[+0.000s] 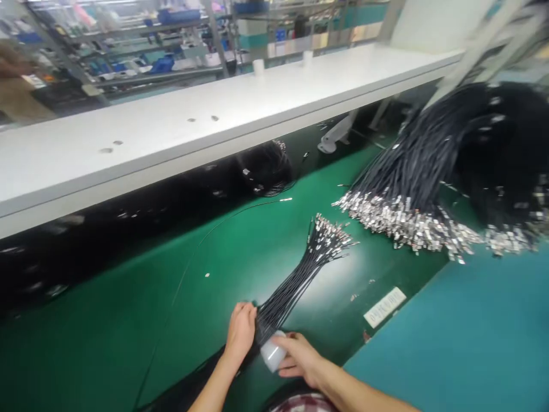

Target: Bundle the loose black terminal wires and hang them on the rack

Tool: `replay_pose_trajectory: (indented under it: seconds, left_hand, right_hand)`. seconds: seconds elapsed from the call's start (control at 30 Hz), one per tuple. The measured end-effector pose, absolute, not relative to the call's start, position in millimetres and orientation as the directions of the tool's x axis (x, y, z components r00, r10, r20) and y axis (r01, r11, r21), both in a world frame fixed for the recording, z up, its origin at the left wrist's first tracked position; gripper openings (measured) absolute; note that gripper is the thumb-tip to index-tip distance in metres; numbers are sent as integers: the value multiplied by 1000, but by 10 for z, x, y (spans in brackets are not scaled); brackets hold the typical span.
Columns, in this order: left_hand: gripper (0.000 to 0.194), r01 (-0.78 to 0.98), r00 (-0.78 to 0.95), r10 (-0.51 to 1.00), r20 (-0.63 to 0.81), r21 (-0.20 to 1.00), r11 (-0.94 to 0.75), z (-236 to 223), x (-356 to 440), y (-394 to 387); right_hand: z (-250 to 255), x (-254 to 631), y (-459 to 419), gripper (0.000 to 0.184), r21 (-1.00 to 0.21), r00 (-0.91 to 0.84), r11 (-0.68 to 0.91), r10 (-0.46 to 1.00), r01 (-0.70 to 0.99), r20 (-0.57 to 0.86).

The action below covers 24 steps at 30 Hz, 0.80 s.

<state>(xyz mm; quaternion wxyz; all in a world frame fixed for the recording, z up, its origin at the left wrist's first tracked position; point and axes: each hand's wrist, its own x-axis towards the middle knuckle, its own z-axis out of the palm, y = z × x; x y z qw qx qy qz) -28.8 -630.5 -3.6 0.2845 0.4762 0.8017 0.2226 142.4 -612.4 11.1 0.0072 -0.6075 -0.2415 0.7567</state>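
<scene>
Bundle (291, 286) of cables on the green table (240, 252), its long axis running from seven to one o'clock. The left hand (242, 329), the nearer, appears curled round the narrow part; the right hand (303, 357), at four o'clock from it, pinches a white roll (273, 353) (smooth, glossy) close against the bundle, contact uncertain. The cables are thin and black, gathered at the grip, with silvery tips (328, 236) fanned out at one o'clock.
</scene>
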Motion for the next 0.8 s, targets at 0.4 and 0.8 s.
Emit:
replay_pose_trajectory:
  seconds: [0.4, 0.8]
  left_hand:
    - [31, 520, -164, 696, -699, 538, 663, -146, -215, -6180]
    - [24, 230, 137, 543, -828, 560, 796, 142, -353, -6243]
  right_hand:
    - [-26, 1374, -6008, 16, -198, -391, -974, 138, 115, -910]
    - [158, 1608, -5971, 38, -477, -532, -766, 212, 431, -820]
